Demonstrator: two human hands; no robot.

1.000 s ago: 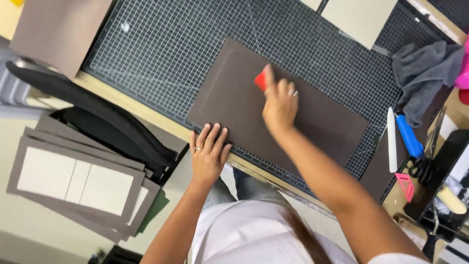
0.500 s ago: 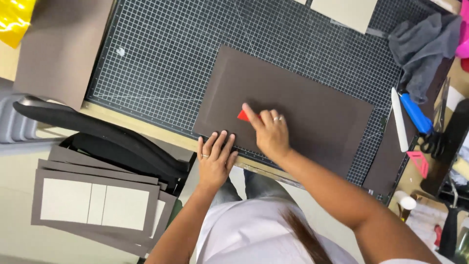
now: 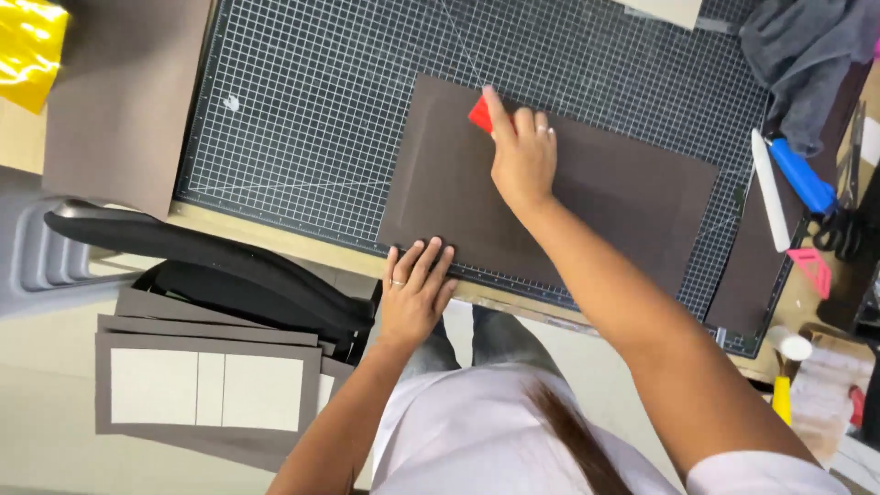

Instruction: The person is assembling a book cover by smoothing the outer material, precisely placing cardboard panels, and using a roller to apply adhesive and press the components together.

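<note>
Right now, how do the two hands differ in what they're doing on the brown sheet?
The left hand lies flat and empty on the near edge of the brown sheet; the right hand grips a red scraper at the far edge. The left fingers are spread, the right fingers curled. Both press on the sheet.

1 head camera looks steeply down, close over the cutting mat.

The left hand lies flat, fingers spread, at lower centre, while the right hand, arm outstretched, presses with curled fingers at upper centre.
</note>
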